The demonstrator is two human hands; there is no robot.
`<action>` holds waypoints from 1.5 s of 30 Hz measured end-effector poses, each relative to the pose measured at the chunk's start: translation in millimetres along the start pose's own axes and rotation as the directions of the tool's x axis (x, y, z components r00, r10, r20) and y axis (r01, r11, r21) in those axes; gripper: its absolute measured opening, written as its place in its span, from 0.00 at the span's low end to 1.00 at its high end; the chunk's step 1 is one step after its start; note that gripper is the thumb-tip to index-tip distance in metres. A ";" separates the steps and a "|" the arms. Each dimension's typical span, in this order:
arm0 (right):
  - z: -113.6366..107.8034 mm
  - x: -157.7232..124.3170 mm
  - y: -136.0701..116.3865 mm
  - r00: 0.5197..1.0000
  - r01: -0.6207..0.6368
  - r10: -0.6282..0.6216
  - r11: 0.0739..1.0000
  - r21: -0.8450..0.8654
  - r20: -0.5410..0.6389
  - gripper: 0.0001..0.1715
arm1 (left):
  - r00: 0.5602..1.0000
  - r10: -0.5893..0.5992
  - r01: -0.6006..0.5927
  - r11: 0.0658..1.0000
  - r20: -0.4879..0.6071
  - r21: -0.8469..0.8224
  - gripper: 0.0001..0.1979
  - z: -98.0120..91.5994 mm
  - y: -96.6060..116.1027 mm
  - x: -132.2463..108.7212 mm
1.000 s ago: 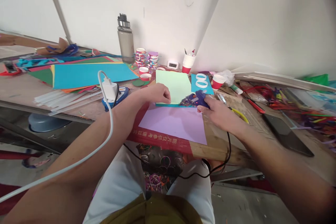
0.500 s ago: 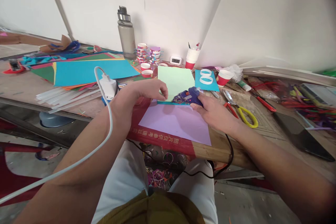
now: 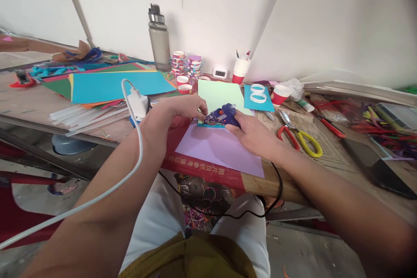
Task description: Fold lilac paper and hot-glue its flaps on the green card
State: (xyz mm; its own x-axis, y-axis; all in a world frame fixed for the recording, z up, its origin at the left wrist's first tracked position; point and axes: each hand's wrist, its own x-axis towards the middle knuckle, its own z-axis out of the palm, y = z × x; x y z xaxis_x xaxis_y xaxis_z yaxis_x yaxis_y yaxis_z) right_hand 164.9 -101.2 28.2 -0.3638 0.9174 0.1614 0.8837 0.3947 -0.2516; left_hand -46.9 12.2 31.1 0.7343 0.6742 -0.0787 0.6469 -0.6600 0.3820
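My right hand (image 3: 249, 128) is wrapped round a blue hot glue gun (image 3: 227, 115), its tip pointing left. The gun lies over the front edge of a pale green sheet of paper (image 3: 221, 92), where a blue strip (image 3: 208, 125) shows along that edge. Close to the tip, at the sheet's front left corner, my left hand (image 3: 192, 106) has its fingers bent together; whatever they pinch is hidden. Under these spreads a purple sheet (image 3: 221, 147). A black cord (image 3: 279, 182) hangs below my right hand.
Pliers with red and yellow handles (image 3: 299, 134), a dark flat object (image 3: 378, 167) and a paper cup (image 3: 280, 94) are to the right. White rings (image 3: 258, 95) sit on blue paper. Behind stand a bottle (image 3: 159, 39) and a clock (image 3: 220, 73). A white charger (image 3: 137, 104) is beside my left wrist.
My right hand has carried the glue gun left along the front edge of the green sheet, bringing its tip close to my left fingers. The left hand stays near the same corner.
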 end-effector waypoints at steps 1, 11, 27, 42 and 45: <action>0.7 0.9 -1.0 1.000 0.001 -0.001 1.000 -0.001 0.000 0.15 | 1.000 -0.005 0.005 1.000 -0.009 -0.001 0.06 0.2 0.3 -0.4; 3.4 3.1 -4.8 0.999 0.033 -0.033 0.999 0.034 -0.007 0.15 | 0.999 -0.012 0.009 0.996 0.034 0.086 0.11 0.0 -7.2 3.6; -22.3 -16.7 19.2 0.998 -0.060 0.063 0.989 -0.133 0.019 0.12 | 0.998 0.018 -0.017 1.000 0.064 -0.011 0.11 1.6 -16.7 5.1; -4.7 8.6 -12.8 0.999 0.013 -0.012 1.000 -0.024 0.042 0.12 | 0.996 -0.086 0.087 0.989 -0.017 0.120 0.12 -0.2 -1.0 1.3; -5.7 6.7 -10.8 0.999 0.015 -0.014 1.000 -0.017 0.046 0.12 | 0.997 -0.075 0.076 0.991 -0.010 0.113 0.12 -0.6 -1.5 1.8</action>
State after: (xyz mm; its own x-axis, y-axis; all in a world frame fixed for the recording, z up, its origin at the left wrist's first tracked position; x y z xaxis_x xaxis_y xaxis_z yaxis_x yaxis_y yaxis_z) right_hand 154.6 -99.6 37.4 -0.3893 0.9131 0.1213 0.8830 0.4075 -0.2330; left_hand -46.7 14.6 31.0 0.6815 0.7252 -0.0979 0.7198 -0.6402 0.2685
